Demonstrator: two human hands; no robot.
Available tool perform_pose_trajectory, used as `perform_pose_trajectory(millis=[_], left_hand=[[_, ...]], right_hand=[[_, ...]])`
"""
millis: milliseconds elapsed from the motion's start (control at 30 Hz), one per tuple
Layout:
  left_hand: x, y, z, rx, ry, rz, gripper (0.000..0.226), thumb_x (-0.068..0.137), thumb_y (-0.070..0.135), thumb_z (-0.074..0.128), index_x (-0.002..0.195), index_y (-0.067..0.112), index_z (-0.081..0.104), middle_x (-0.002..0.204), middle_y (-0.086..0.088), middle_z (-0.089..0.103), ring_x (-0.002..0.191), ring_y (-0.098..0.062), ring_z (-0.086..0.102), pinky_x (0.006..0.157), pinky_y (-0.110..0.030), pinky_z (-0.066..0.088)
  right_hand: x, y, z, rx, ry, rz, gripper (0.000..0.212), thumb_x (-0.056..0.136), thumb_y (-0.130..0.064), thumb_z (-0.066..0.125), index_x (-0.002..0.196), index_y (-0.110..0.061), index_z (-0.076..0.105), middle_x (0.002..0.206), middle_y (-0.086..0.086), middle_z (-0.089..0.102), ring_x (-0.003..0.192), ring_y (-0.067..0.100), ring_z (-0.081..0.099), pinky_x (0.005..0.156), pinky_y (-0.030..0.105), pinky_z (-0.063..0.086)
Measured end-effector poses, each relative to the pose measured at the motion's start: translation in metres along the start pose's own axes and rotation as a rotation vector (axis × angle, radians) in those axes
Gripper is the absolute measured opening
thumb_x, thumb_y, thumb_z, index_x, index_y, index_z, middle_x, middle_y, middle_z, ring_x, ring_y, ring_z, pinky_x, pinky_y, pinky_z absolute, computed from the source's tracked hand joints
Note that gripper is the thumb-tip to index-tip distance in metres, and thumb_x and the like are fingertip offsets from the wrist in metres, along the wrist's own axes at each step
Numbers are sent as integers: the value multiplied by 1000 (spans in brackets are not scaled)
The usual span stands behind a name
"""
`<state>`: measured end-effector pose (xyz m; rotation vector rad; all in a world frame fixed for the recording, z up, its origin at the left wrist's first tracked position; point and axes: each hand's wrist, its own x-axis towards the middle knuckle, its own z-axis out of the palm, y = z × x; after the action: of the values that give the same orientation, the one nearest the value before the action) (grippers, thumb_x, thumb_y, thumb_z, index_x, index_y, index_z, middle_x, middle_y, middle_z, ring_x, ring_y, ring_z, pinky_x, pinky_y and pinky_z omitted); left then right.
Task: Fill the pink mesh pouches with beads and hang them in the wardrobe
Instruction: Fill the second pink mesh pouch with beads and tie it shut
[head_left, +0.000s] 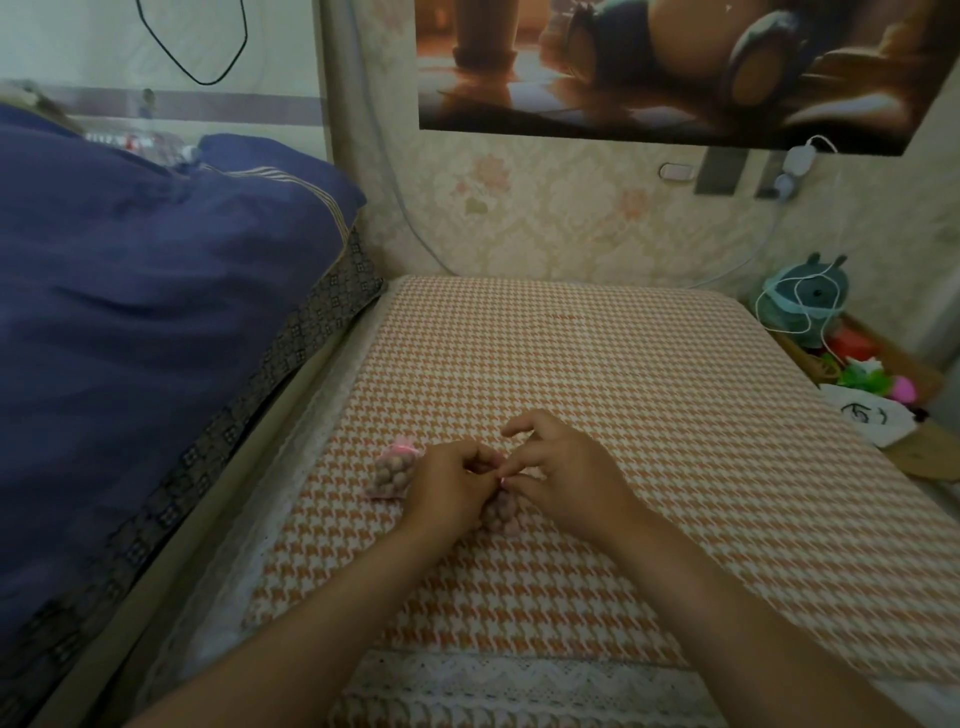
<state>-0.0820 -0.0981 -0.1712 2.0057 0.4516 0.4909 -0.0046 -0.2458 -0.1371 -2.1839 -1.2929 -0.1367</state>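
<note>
A pink mesh pouch (392, 472) full of brownish beads lies on the orange houndstooth cloth (623, 395), its top tied with a pink ribbon. Just right of it, a second bead-filled pouch (500, 512) sits between my hands and is mostly hidden by them. My left hand (451, 483) has its fingers curled at the top of this pouch. My right hand (566, 473) pinches a thin pink string at the same spot, with its index finger raised. The two hands touch at the fingertips.
A bed with a dark blue quilt (156, 291) rises on the left. At the right edge stand a teal plush toy (802, 301) with a white cable, colourful small items and a white bag (872, 415). A wallpapered wall is behind.
</note>
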Motion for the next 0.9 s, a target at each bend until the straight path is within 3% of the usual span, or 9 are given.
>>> perform_pose_trajectory(millis=[133,267,400,500,567,633,700,800,900], left_hand=[[-2,-4,-1,-7,-29,47,5,79,18,77,80,23,78,73,9,75,70,-8,70,67,-30,56],[-4,-5,-1,-33,-13,7,5,80,28,78,81,24,76,74,8,74,72,-8,70,68,-28,57],[-12,4,-1,40,64,47,7,82,24,73,83,29,68,75,11,70,66,-3,63,62,-20,51],[-17,6,-1,156,94,180,23,83,19,68,101,32,64,80,13,67,67,1,58,65,-16,48],[-19,4,-2,297,88,325,31,85,19,65,114,30,64,90,13,67,77,-1,59,73,-18,48],[-19,1,-3,447,76,484,29,89,23,58,117,24,66,99,7,68,90,-12,61,78,-26,50],[-20,-1,-3,512,43,579,28,94,29,50,113,22,68,97,4,66,91,-17,61,73,-32,52],[-19,-3,-3,531,3,625,27,95,30,47,106,21,70,92,2,63,87,-18,60,68,-36,52],[-18,-2,-4,506,-16,619,26,94,29,48,102,19,71,92,2,63,87,-17,60,73,-32,51]], right_hand=[[3,2,2,157,-14,90,6,81,-23,80,86,-28,81,91,-15,69,84,6,65,79,30,54],[1,-2,6,272,72,266,7,82,-20,79,85,-26,82,77,-14,73,76,0,66,70,15,51],[4,-14,10,574,88,590,6,88,-14,75,86,-12,80,66,-3,73,51,11,66,53,26,53],[5,-24,7,866,-34,887,16,95,-10,65,88,1,74,63,11,65,41,16,55,51,29,52],[6,-27,1,976,-123,986,15,97,-5,59,91,4,70,64,13,61,38,14,49,46,28,52],[7,-27,-5,980,-183,1012,14,97,0,57,88,2,67,64,12,59,37,12,45,43,26,53],[6,-24,-10,947,-264,1007,18,97,1,56,81,-1,65,59,8,59,35,9,44,45,25,53],[4,-17,-12,926,-367,984,21,98,-3,58,79,-6,64,60,3,60,35,5,43,47,25,56],[4,-12,-8,912,-347,970,14,95,-5,63,82,-4,67,66,4,62,37,5,43,47,26,57]])
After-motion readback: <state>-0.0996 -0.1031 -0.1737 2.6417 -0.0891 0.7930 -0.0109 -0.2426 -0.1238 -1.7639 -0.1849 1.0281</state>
